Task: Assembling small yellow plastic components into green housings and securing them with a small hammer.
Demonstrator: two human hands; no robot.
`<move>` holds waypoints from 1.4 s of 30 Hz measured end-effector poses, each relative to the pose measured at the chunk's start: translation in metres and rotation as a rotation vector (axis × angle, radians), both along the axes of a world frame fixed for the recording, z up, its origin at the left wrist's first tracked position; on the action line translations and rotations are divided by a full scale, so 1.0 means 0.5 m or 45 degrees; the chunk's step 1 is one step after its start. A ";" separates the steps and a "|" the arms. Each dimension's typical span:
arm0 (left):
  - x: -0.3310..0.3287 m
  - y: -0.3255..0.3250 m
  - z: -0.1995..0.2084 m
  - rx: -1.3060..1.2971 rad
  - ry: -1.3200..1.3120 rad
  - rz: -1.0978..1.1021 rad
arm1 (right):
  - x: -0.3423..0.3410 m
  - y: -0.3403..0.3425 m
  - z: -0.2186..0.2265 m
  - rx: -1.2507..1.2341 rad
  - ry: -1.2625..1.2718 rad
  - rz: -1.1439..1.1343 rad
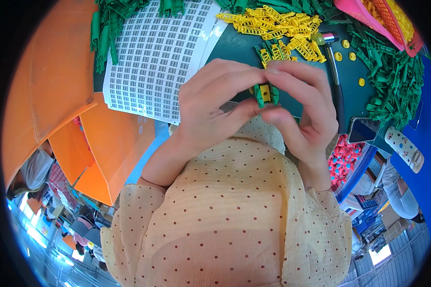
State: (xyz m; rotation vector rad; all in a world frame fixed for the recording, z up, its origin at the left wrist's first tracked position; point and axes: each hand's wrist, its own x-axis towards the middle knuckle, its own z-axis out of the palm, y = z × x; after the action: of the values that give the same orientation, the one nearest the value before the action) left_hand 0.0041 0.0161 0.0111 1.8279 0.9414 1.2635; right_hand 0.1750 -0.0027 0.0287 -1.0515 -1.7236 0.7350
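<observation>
Between the fingertips of both hands is a small green-and-yellow plastic piece [265, 94], with green sides around a yellow middle. My left hand [214, 93] pinches it from the left with thumb and fingers. My right hand [304, 98] grips its other side, fingers curled over the top and thumb below. Just beyond the fingertips lie several joined green-and-yellow pieces [274, 50]. Behind them is a heap of yellow ladder-shaped plastic parts [285, 24]. The fingers cover part of the held piece.
Printed label sheets [146, 62] lie on the left. Green plastic parts [392, 79] heap up at the right, near a pink basket [390, 24]. A hammer [336, 81], yellow discs [345, 43], a phone [364, 130] and a patterned white case [403, 148] are also right. An orange bin [112, 143] stands left.
</observation>
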 end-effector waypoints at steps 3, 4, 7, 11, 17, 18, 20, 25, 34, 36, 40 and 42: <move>-0.002 0.003 -0.004 0.117 0.105 0.010 | 0.003 0.000 -0.002 -0.073 0.096 0.032; -0.001 0.003 -0.003 0.116 0.105 0.011 | 0.002 -0.003 -0.001 -0.146 0.180 0.045; 0.003 0.002 -0.002 0.181 0.088 0.035 | 0.011 -0.009 0.005 -0.207 0.133 0.107; -0.001 0.006 0.005 0.195 0.175 0.000 | 0.013 -0.010 -0.004 -0.208 0.175 0.099; -0.007 0.005 -0.002 0.127 0.276 -0.075 | 0.015 -0.009 0.001 -0.149 0.071 0.088; -0.007 0.004 -0.003 0.148 0.294 -0.090 | 0.020 -0.007 -0.006 -0.102 0.024 0.123; -0.006 0.004 0.002 0.168 0.346 -0.097 | 0.022 -0.006 -0.010 -0.057 -0.024 0.160; -0.006 0.004 0.008 0.247 0.488 -0.126 | 0.016 -0.009 -0.026 -0.141 0.161 0.067; -0.028 0.013 0.015 -0.068 0.221 -0.157 | 0.016 -0.016 -0.014 -0.305 0.574 -0.102; -0.024 0.013 0.019 0.017 0.204 -0.189 | 0.025 -0.011 -0.012 -0.233 0.349 -0.038; -0.024 0.013 0.014 0.090 0.201 -0.177 | 0.018 -0.010 -0.010 -0.097 0.114 -0.027; -0.026 0.011 0.016 0.160 0.265 -0.149 | 0.017 -0.012 -0.017 -0.110 0.133 -0.037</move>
State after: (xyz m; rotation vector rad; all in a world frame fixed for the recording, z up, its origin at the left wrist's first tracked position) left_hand -0.0089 0.0215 0.0192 2.1129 0.8666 1.0974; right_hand 0.1834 -0.0088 0.0201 -1.0755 -1.5963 0.8377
